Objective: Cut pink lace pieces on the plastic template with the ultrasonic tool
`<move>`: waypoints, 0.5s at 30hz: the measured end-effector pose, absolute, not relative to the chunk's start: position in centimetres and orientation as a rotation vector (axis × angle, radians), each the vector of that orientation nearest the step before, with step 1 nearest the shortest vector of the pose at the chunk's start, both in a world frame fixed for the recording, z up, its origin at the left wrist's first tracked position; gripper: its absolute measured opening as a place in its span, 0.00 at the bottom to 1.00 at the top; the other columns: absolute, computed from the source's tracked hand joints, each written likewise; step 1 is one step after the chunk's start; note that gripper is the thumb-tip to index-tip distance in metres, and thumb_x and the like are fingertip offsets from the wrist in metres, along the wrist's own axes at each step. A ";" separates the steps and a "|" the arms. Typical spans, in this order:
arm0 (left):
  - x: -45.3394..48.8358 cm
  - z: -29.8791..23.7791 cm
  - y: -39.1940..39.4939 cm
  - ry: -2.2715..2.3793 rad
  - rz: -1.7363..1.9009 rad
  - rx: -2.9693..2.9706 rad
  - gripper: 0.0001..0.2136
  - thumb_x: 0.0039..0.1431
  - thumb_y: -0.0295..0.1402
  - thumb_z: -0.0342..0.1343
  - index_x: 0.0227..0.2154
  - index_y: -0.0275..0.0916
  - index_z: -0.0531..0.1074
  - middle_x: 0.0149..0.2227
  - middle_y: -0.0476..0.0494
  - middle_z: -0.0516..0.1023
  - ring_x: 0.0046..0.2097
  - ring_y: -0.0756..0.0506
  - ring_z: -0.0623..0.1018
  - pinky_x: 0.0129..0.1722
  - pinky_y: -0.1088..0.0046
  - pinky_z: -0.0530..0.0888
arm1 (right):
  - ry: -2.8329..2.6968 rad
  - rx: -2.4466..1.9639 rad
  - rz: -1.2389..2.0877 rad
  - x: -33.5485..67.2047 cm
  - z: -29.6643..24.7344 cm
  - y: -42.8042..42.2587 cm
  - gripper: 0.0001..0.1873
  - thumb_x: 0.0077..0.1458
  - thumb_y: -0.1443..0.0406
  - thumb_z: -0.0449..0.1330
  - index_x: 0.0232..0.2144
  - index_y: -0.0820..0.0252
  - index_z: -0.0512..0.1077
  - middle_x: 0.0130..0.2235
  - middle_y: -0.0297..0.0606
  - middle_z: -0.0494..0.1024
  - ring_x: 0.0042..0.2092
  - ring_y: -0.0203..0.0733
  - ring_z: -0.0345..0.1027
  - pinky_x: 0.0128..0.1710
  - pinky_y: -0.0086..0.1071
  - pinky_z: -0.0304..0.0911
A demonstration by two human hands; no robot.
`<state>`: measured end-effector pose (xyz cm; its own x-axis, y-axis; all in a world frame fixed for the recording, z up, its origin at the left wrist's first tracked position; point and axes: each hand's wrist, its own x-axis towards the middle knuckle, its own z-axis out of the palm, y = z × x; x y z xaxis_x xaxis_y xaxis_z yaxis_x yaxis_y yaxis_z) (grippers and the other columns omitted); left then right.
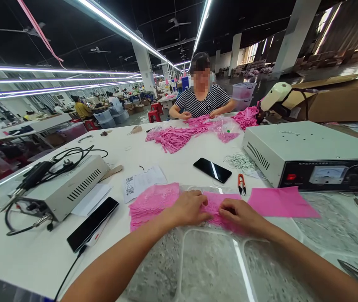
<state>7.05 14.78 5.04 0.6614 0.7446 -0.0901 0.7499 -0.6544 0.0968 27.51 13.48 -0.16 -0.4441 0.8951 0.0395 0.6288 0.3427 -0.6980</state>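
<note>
My left hand (193,208) is bent over a piece of pink lace fabric (212,205), its fingers curled onto the cloth. From the other side my right hand (238,213) pinches the same fabric between thumb and fingers. Left of my hands lies a layered stack of pink lace pieces (153,203), partly behind my left wrist. A flat plain pink cloth piece (281,203) lies just right of my right hand. Beneath the work is a grey marbled mat (213,260) with a shiny clear surface. My fingertips partly hide the edges being held.
Orange-handled thread snips (241,183) and a black phone (212,170) lie beyond my hands. A grey machine box (311,151) stands right; another (62,184) stands left with a corded tool. A second phone (93,223) is plugged in. Opposite, a person (201,98) handles pink strips (172,138).
</note>
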 end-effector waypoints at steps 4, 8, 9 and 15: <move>8.6 3.4 13.9 1.320 0.072 2.862 0.12 0.59 0.39 0.56 0.38 0.35 0.72 0.39 0.38 0.75 0.44 0.39 0.74 0.44 0.59 0.69 | -2.175 -1.307 0.834 27.6 -0.1 13.5 0.15 0.61 0.58 0.53 0.25 0.60 0.66 0.25 0.30 0.68 0.27 0.35 0.63 0.27 0.30 0.58; 7.8 2.3 13.6 1.385 0.183 2.956 0.05 0.61 0.24 0.49 0.35 0.34 0.71 0.35 0.37 0.74 0.41 0.40 0.73 0.40 0.61 0.68 | -2.151 -1.295 0.759 27.9 0.1 13.2 0.12 0.60 0.61 0.49 0.28 0.58 0.66 0.25 0.33 0.71 0.27 0.38 0.64 0.28 0.32 0.59; 7.2 2.1 13.5 1.395 0.209 2.973 0.06 0.61 0.23 0.49 0.35 0.35 0.71 0.35 0.38 0.74 0.40 0.40 0.73 0.39 0.62 0.68 | -2.154 -1.293 0.740 27.9 0.2 13.0 0.11 0.59 0.61 0.49 0.29 0.58 0.67 0.26 0.33 0.72 0.27 0.39 0.64 0.28 0.32 0.59; 3.5 1.9 11.0 1.298 0.344 3.060 0.07 0.63 0.23 0.48 0.38 0.36 0.70 0.34 0.43 0.74 0.37 0.44 0.72 0.38 0.67 0.67 | -2.264 -1.252 0.631 28.1 1.1 11.6 0.08 0.56 0.65 0.50 0.32 0.58 0.68 0.32 0.38 0.74 0.29 0.41 0.65 0.29 0.35 0.60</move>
<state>3.52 10.99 1.87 0.6803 0.6839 0.2636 0.7248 -0.6813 -0.1027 28.12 11.58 1.05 -0.4707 0.8635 0.1814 0.6452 0.4771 -0.5967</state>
